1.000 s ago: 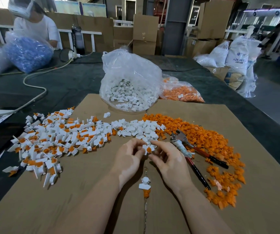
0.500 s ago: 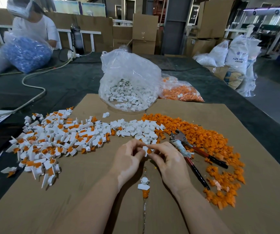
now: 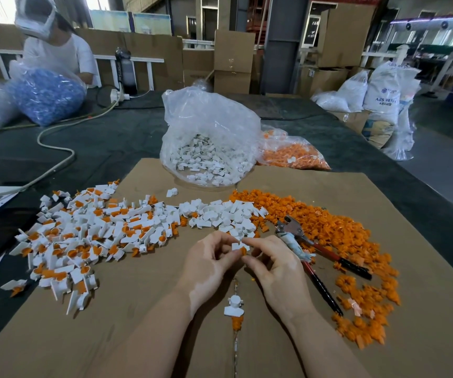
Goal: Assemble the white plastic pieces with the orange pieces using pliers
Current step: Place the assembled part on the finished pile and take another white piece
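Observation:
Over the middle of the cardboard sheet (image 3: 383, 203), my left hand (image 3: 209, 263) and my right hand (image 3: 271, 266) meet. Together they pinch a small white piece (image 3: 236, 245) with an orange piece (image 3: 243, 251) fitted into it. Pliers (image 3: 312, 255) with red and black handles lie to the right of my right hand, untouched. A heap of loose white pieces (image 3: 225, 214) sits just beyond my fingers, and loose orange pieces (image 3: 329, 222) spread to the right. Joined white-and-orange pieces (image 3: 83, 230) cover the left. One white piece (image 3: 234, 305) lies between my wrists, above an orange piece (image 3: 236, 322).
An open clear bag of white pieces (image 3: 209, 143) stands at the sheet's far edge, with a bag of orange pieces (image 3: 293, 155) to its right. A person (image 3: 59, 50) sits at the far left behind a bag of blue parts (image 3: 45, 99). A cable (image 3: 56, 137) crosses the dark table.
My hands stay together in the same spot; the fingers have shifted slightly around the white and orange piece. The pliers have not moved.

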Demonstrator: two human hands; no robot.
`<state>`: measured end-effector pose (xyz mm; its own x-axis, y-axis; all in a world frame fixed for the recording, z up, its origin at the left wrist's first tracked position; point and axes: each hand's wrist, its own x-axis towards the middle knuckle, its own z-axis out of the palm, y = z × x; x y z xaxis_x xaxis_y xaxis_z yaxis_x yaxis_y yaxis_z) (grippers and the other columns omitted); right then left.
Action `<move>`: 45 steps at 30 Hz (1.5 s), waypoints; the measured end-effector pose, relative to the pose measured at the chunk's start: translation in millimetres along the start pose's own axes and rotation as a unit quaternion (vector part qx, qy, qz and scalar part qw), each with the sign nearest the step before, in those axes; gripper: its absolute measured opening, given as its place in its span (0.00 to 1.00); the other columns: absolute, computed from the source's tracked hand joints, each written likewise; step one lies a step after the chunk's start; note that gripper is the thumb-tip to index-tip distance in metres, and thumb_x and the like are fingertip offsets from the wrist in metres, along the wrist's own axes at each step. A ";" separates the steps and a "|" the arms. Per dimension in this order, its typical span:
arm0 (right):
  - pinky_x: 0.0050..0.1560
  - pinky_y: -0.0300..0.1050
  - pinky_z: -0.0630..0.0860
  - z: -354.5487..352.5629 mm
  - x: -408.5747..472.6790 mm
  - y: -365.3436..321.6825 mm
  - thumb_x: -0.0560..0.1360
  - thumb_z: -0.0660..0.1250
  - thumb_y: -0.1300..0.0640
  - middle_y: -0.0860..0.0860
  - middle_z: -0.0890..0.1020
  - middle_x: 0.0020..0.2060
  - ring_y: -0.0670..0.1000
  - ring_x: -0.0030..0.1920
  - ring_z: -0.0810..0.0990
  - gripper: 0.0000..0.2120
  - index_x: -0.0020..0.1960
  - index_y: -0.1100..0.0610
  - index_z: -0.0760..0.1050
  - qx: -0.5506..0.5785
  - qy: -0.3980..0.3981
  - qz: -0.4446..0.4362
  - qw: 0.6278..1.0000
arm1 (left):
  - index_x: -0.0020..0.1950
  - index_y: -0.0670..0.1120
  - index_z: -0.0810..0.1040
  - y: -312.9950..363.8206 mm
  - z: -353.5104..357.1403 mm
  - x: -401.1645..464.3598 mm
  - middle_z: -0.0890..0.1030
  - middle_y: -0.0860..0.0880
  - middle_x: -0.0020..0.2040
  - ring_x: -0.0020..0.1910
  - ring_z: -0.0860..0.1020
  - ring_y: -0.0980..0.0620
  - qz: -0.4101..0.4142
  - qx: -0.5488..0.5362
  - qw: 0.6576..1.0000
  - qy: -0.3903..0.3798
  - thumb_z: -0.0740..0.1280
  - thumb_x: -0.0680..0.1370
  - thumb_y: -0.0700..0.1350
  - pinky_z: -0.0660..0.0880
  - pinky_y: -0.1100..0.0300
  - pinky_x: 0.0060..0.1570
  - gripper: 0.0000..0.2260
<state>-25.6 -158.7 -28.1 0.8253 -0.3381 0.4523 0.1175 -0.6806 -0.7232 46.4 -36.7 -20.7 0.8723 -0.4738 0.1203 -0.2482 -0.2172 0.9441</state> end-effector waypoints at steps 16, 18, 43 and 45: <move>0.45 0.42 0.76 -0.1 0.0 -1.1 0.71 0.71 0.61 0.44 0.77 0.42 0.42 0.43 0.76 0.10 0.52 0.52 0.81 -0.018 -0.003 -0.010 1.000 | 0.49 0.46 0.78 -1.6 0.0 0.6 0.78 0.44 0.39 0.36 0.73 0.55 0.009 0.015 1.000 0.001 0.69 0.75 0.41 0.68 0.71 0.35 0.04; 0.47 0.44 0.76 -1.4 -0.6 -3.5 0.71 0.72 0.60 0.45 0.78 0.43 0.42 0.44 0.76 0.11 0.53 0.53 0.80 -0.024 -0.002 -0.007 1.000 | 0.49 0.46 0.77 -1.3 -0.1 0.4 0.78 0.44 0.39 0.37 0.74 0.54 0.009 0.009 1.000 0.004 0.69 0.75 0.41 0.68 0.69 0.36 0.04; 0.37 0.44 0.67 -57.2 29.1 -27.9 0.78 0.56 0.44 0.48 0.73 0.40 0.50 0.40 0.73 0.12 0.48 0.52 0.69 -0.202 -0.151 0.220 0.942 | 0.52 0.39 0.75 17.3 -3.8 14.1 0.79 0.42 0.39 0.26 0.77 0.58 -0.156 -0.274 0.947 0.060 0.68 0.74 0.35 0.72 0.67 0.24 0.07; 0.32 0.41 0.63 -53.7 30.4 -36.0 0.78 0.57 0.46 0.47 0.71 0.34 0.46 0.32 0.71 0.13 0.42 0.52 0.71 -0.107 -0.208 0.235 0.943 | 0.53 0.38 0.75 22.0 -5.3 15.1 0.79 0.42 0.38 0.26 0.77 0.57 -0.168 -0.278 0.944 0.059 0.68 0.75 0.34 0.73 0.66 0.24 0.07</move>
<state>-34.5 -179.4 39.7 0.9095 -0.3801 -0.1682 -0.3921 -0.6504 -0.6505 56.4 -44.2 3.5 0.9118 -0.3521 -0.2112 0.2807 0.1591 0.9465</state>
